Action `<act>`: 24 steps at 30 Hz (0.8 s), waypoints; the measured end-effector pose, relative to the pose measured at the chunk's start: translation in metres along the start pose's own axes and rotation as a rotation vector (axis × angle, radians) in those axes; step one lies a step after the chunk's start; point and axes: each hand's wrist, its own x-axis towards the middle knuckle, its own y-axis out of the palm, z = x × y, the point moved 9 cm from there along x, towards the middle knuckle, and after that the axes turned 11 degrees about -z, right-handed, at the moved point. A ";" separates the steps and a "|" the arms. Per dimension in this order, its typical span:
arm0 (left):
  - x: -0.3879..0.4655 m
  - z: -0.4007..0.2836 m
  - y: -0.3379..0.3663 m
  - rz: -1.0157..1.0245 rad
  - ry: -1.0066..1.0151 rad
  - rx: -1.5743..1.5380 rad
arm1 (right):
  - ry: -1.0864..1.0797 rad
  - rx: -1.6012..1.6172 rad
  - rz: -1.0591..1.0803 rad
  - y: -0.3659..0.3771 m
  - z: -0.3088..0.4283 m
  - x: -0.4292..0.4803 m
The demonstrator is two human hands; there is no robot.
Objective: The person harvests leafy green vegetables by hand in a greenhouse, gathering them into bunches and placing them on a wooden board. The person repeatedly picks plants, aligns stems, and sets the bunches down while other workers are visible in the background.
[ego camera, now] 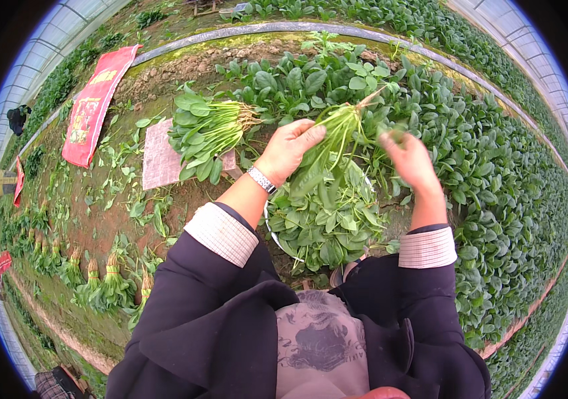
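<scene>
My left hand (291, 149) grips a small bunch of spinach plants (336, 132) by the leaves, with the pale roots pointing up and to the right. My right hand (408, 154) is raised just right of the bunch, blurred by motion. A green blur shows at its fingertips, and whether they pinch a leaf is unclear. Below both hands, a round white-rimmed container (270, 230) is heaped with loose spinach leaves (328, 224). To the left, a pile of spinach (209, 134) lies on a pinkish board (160, 162), its roots to the right.
Growing spinach (503, 199) fills the ground on the right. Tied spinach bundles (113, 284) stand roots-up in a row at lower left. A red printed sack (97, 107) lies beyond the board. A grey pipe (264, 29) crosses the far side. Fallen leaves litter the soil.
</scene>
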 end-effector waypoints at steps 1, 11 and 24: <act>0.001 -0.005 -0.002 -0.025 0.066 0.048 | -0.285 -0.203 -0.189 -0.004 0.018 -0.003; -0.008 -0.016 0.028 0.082 0.424 0.426 | -0.008 0.979 -0.044 0.036 0.042 -0.019; 0.011 0.022 0.016 -0.050 -0.153 -0.094 | -0.177 0.952 -0.194 0.001 0.048 -0.033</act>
